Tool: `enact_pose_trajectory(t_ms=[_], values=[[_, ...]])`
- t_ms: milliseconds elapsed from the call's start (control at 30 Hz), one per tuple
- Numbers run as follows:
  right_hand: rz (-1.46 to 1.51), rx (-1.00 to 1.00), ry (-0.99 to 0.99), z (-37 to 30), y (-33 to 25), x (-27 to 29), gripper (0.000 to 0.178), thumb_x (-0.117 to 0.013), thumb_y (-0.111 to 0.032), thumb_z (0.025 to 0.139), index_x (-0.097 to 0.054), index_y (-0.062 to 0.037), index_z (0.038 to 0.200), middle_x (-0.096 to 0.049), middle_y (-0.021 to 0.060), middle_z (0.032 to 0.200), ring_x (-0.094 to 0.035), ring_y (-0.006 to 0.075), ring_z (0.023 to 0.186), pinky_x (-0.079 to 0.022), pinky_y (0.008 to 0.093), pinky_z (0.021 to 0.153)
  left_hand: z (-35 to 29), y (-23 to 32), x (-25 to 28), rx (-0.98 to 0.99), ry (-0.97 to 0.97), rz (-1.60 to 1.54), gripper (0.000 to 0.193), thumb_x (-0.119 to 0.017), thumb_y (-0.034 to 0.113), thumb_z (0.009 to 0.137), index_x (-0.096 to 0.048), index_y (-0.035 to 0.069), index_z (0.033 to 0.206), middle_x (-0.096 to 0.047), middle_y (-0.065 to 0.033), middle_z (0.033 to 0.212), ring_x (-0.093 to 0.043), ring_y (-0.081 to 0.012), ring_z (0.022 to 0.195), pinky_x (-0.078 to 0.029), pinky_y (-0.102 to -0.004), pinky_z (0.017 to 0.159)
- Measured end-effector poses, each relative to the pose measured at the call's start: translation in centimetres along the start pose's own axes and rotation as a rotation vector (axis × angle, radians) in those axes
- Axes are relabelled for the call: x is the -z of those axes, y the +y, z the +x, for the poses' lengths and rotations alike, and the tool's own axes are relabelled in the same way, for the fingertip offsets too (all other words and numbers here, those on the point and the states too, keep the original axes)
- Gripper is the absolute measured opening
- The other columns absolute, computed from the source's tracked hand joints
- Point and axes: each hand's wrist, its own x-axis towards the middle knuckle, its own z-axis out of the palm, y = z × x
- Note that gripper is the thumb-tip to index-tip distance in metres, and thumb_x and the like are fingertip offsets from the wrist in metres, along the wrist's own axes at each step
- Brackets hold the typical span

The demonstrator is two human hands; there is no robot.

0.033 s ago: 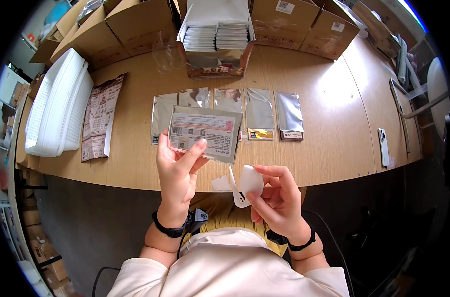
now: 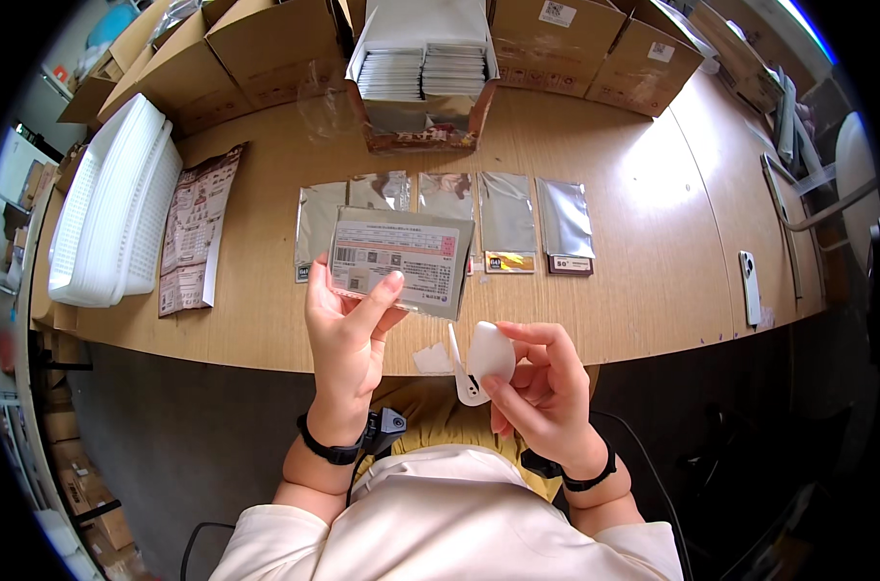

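A flat foil packet [image 2: 420, 254] with a printed label is pinched in my left hand [image 2: 351, 324], thumb over its lower edge, raised above the table's near side. My right hand [image 2: 546, 382] grips a white plastic letter opener [image 2: 492, 352] by its rounded body between thumb and fingers. Its thin prong and the small dark blade slot point up on the left, close below the packet but apart from it. Beyond the held packet lies a row of several foil packets, among them a silver one [image 2: 564, 218] and one with a gold band [image 2: 506, 213]; the held packet partly covers some.
At the back centre stands an open box [image 2: 420, 121] filled with upright sachets, flanked by cardboard cartons [image 2: 275, 53]. Stacked white plastic baskets [image 2: 110, 213] and a printed brown wrapper [image 2: 200, 232] occupy the left. A phone [image 2: 750, 289] lies right; a white scrap [image 2: 433, 359] sits at the front edge.
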Motion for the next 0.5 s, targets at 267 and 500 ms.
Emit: enact_pose_trajectory(t_ms=[267,500], values=[[0.021,-0.01,0.009,0.13,0.01,-0.11,0.041,-0.053,0.008,0.086,-0.038,0.0013,0.123,-0.059,0.0096,0.088,-0.06,0.007,0.061,-0.048,0.0182,0.047,-0.06,-0.02,0.12,-0.021,-0.005,-0.011,0.042,-0.065,-0.004,0.08,-0.041,0.002,0.114,-0.059,-0.0094,0.102,-0.063,-0.0133,0.088,-0.06,-0.0254,0.068],[0.013,-0.008,0.031,0.04,0.05,-0.48,0.043,-0.052,0.008,0.087,-0.035,0.0,0.125,-0.057,0.01,0.09,-0.06,0.0079,0.059,-0.047,0.0188,0.046,-0.47,-0.06,0.05,-0.083,0.004,0.009,0.046,-0.064,-0.005,0.08,-0.038,0.003,0.117,-0.058,-0.0094,0.104,-0.062,-0.0142,0.089,-0.059,-0.0265,0.069]])
